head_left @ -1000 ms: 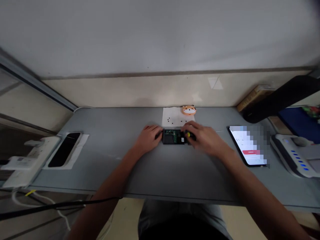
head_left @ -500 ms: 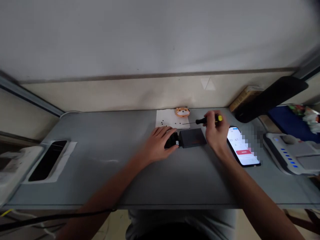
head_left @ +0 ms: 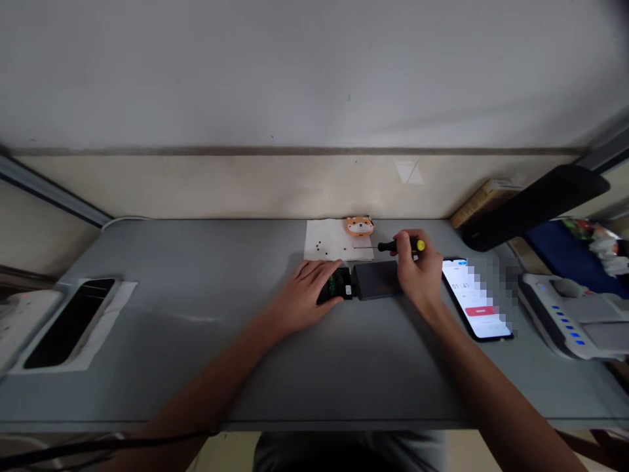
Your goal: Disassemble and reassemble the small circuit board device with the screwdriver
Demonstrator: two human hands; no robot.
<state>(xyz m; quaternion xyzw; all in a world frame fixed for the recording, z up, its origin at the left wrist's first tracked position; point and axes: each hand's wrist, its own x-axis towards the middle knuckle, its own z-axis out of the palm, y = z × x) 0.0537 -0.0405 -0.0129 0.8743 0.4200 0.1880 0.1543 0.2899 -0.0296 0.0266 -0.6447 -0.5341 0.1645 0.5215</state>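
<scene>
The slim black-handled screwdriver (head_left: 393,246) has a yellow end cap; the small circuit board (head_left: 338,284) is green; the flat rectangular cover (head_left: 376,279) is dark grey.

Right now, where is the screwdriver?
In the head view, the screwdriver is in the right hand, just right of the white paper near the wall.

desk (head_left: 196,341): matt grey (smooth) | phone (head_left: 476,300): glossy glass | sheet (head_left: 327,239): white paper | case (head_left: 377,279): matt dark

From the lit phone (head_left: 476,299), I see a dark phone (head_left: 69,322) far left, an orange dog figure (head_left: 359,226) up-left on white paper (head_left: 324,239), and a white device (head_left: 572,316) just right.
</scene>
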